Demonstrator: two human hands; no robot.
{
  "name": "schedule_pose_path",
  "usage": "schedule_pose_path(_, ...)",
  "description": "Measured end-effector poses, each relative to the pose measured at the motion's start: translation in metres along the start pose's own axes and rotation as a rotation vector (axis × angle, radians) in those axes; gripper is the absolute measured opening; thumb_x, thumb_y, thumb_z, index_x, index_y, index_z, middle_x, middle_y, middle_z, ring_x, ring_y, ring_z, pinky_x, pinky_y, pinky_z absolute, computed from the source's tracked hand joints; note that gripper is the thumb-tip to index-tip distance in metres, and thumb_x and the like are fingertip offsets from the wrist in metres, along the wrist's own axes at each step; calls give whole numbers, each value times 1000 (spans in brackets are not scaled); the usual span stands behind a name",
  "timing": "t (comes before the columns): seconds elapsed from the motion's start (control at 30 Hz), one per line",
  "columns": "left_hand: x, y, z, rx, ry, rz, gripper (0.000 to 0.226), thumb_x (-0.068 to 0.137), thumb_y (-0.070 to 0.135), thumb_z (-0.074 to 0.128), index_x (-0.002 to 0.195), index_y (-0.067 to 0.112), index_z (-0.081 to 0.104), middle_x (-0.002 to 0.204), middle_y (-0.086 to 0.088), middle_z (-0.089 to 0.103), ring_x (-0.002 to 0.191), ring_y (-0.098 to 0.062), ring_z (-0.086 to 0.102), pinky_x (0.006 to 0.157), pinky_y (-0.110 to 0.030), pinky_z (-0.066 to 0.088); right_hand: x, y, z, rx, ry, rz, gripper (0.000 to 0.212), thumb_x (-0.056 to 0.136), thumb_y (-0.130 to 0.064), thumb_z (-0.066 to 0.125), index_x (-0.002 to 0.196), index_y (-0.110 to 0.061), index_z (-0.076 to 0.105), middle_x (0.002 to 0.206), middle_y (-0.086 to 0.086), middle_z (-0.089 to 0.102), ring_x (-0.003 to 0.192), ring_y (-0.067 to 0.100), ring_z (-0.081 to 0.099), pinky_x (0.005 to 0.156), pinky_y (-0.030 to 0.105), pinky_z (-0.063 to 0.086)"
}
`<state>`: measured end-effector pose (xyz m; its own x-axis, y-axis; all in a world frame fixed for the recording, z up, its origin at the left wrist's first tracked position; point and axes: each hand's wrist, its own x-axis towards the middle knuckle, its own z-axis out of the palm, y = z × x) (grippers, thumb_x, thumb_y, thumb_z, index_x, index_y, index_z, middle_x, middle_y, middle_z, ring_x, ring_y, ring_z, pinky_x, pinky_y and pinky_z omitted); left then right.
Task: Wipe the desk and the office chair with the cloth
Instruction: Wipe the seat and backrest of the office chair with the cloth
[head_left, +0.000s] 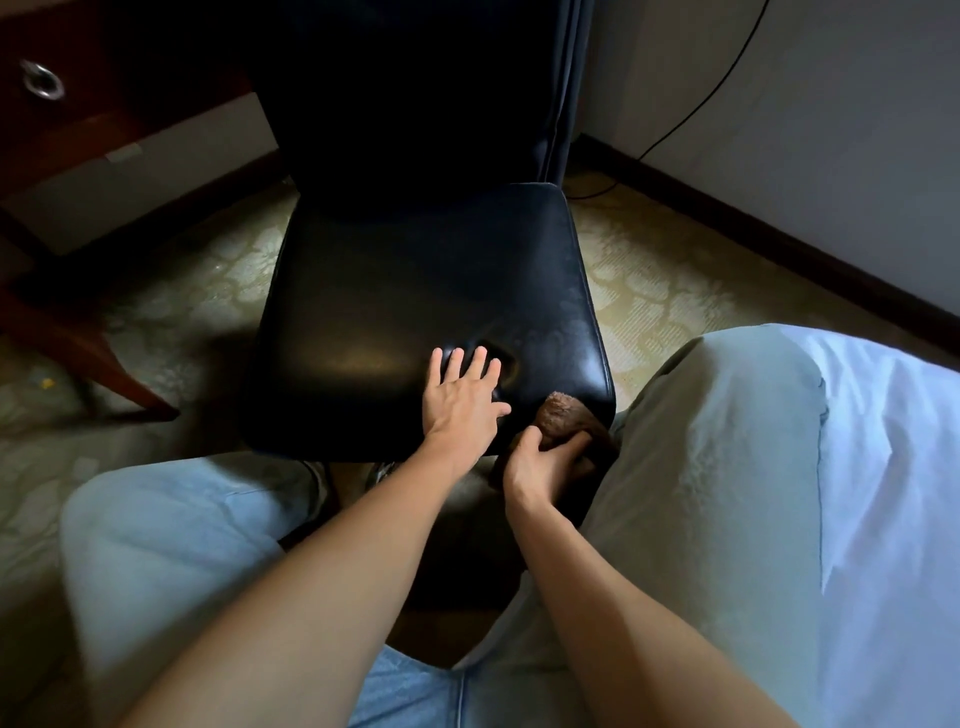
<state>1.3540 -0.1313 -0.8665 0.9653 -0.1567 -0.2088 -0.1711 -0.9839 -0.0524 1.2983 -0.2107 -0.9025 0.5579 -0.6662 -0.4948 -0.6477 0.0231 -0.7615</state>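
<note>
A black leather office chair (415, 291) stands in front of me, its seat facing me and its tall back rising behind. My left hand (460, 395) lies flat on the seat's front edge, fingers spread and pressing a dent into the cushion. My right hand (537, 467) grips a brown fluffy cloth (561, 413) against the seat's front right corner and down its front side. The dark wooden desk (78, 104) is at the upper left, with a drawer and a metal ring pull (42, 79).
My knees in light jeans frame the chair's front. A white bed cover (893, 493) fills the right side. A black cable (691, 104) runs down the wall to the patterned carpet. A desk leg (104, 374) slants across the floor at left.
</note>
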Motion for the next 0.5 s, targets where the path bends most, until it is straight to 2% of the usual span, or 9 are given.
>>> schedule_pose_path(0.13, 11, 6, -1, -45, -11, 16, 67, 102, 56, 40, 159, 26, 21, 168, -1, 16, 155, -28, 11, 125, -51, -1, -1, -5, 4, 35, -8, -30, 63, 92, -24, 55, 147, -12, 27, 149, 27, 22, 136, 40, 31, 115, 41, 25)
schedule_pose_path(0.27, 14, 4, -5, -115, -14, 61, 63, 104, 52, 40, 159, 28, 21, 168, 1, 17, 154, -25, 13, 125, -49, -3, -2, -5, 8, 53, -23, -30, 63, 92, -24, 55, 147, -12, 28, 148, 26, 23, 133, 39, 35, 114, 40, 29)
schedule_pose_path(0.5, 11, -13, -11, -235, -50, 145, 63, 105, 33, 48, 160, 29, 18, 169, 4, 11, 155, -21, 8, 126, -40, -2, -6, -3, 9, 54, -47, -35, 69, 95, -28, 55, 154, -16, 21, 156, 25, 15, 143, 36, 23, 118, 39, 20)
